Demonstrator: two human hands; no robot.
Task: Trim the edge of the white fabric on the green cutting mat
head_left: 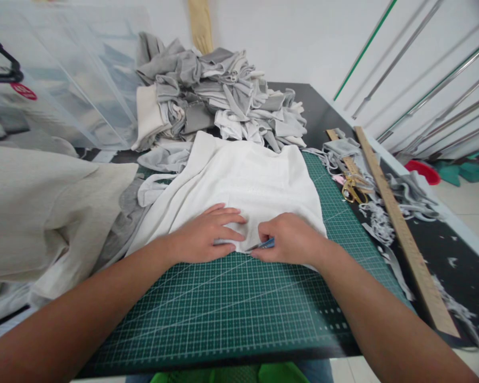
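A piece of white fabric (255,175) lies spread over a green gridded cutting mat (231,308). My left hand (209,234) rests flat on the fabric's near edge, its fingers stretched out and apart. Just to its right, my right hand (289,239) is closed around a small blue-handled tool (267,243). The tool's thin metal tip points left along the near edge of the fabric, close to my left fingertips. Most of the handle is hidden in my fist, so I cannot tell its exact kind.
Grey and white fabric pieces (223,85) are heaped behind the mat. Beige fabric (51,213) lies at left, near a clear plastic box (80,80). On the right are gold-handled scissors (352,190), a long wooden ruler (407,234) and fabric scraps (381,223).
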